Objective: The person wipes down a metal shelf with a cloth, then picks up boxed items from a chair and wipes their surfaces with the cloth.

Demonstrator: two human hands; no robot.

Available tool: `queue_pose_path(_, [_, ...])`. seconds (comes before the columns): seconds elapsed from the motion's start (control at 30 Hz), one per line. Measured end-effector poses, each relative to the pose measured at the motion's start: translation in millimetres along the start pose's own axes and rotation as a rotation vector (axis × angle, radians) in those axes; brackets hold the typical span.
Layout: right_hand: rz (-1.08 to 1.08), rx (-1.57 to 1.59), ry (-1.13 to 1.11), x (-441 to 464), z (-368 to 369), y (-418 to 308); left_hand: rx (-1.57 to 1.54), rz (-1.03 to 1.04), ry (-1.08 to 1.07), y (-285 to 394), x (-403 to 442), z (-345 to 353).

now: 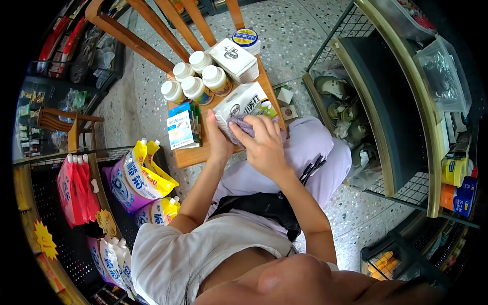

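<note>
A white box with black Chinese lettering is tilted above the front of a wooden chair seat. My left hand grips its left end, with the fingers partly hidden behind it. My right hand presses a grey-purple cloth against the near side of the box, its fingers bent over the cloth. Just behind stand several white-capped bottles. A second white box and a round tin with a yellow and blue lid are farther back. Left of my left hand stand small blue-and-white boxes.
Bags of laundry detergent and red pouches hang or stand on shelving at left. On the right is a metal rack with dark shelves, clear plastic bins and bagged goods. A small wooden chair stands at far left.
</note>
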State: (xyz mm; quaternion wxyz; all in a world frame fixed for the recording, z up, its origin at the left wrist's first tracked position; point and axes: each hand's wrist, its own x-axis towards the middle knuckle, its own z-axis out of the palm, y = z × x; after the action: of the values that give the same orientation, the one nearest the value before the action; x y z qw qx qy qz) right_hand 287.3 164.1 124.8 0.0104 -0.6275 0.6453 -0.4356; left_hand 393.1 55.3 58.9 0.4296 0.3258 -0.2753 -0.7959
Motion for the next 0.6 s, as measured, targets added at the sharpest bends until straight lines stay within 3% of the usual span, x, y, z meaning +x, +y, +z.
queue_pose_path(0.2, [-0.062, -0.061, -0.062, 0.9, 15.0, 1.4, -0.005, -0.097, -0.107, -1.4, 13.1, -14.1])
queue_pose_path(0.47, [0.050, -0.192, -0.040, 20.6, 23.8, -9.4, 0.064, -0.114, -0.177, 0.6, 22.3, -19.3])
queue_pose_path(0.6, [0.118, -0.242, 0.000, 30.3, 20.9, -6.9, 0.072, -0.076, -0.076, -5.6, 25.7, -12.2])
